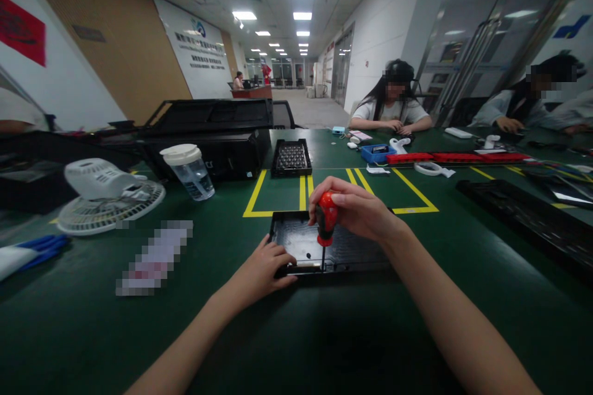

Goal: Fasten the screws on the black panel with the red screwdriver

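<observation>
the right hand [364, 210] has its grip closed around the red screwdriver [327, 217], tip down inside the near edge of the black tray [290, 231] on the green surface [222, 237]. the left hand [264, 268] touches the tray's near left; whether its grip pinches anything, i cannot tell. screw work seems in hand; the next move calls for steady, upright turning.

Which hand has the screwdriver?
The right hand, gripping the red-handled screwdriver upright over the black tray; the left hand is instead at the tray's near left corner.
</observation>
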{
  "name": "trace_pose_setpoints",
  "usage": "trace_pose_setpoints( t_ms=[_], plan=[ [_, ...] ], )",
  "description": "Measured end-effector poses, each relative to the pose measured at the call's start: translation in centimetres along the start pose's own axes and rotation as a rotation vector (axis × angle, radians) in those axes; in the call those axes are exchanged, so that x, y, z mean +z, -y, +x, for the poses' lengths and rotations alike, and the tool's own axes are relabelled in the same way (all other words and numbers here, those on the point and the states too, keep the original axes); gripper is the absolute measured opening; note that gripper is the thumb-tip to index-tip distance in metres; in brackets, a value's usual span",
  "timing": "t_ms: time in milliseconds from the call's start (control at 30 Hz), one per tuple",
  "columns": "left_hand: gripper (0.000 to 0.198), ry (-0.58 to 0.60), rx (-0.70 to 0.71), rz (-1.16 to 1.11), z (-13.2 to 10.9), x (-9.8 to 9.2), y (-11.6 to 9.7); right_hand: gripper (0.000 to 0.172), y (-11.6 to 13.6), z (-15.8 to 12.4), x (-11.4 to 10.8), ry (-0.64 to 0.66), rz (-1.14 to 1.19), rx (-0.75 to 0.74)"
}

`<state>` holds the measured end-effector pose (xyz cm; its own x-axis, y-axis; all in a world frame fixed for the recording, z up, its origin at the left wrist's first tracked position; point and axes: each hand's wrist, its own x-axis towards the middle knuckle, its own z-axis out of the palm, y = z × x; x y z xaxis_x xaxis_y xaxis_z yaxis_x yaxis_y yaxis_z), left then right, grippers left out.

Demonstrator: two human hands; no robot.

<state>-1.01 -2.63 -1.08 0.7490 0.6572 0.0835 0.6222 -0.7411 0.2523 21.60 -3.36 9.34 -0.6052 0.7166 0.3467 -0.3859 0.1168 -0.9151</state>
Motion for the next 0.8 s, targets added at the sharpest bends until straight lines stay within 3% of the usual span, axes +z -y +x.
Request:
trace_pose_setpoints(
  t_ms=[800],
  plan=[
    [0.024, -0.004, 0.005, -0.009, -0.01, 0.25, 0.20, 0.013, 0.98, -0.44, 0.06, -0.047, -0.180, -0.009]
  ],
)
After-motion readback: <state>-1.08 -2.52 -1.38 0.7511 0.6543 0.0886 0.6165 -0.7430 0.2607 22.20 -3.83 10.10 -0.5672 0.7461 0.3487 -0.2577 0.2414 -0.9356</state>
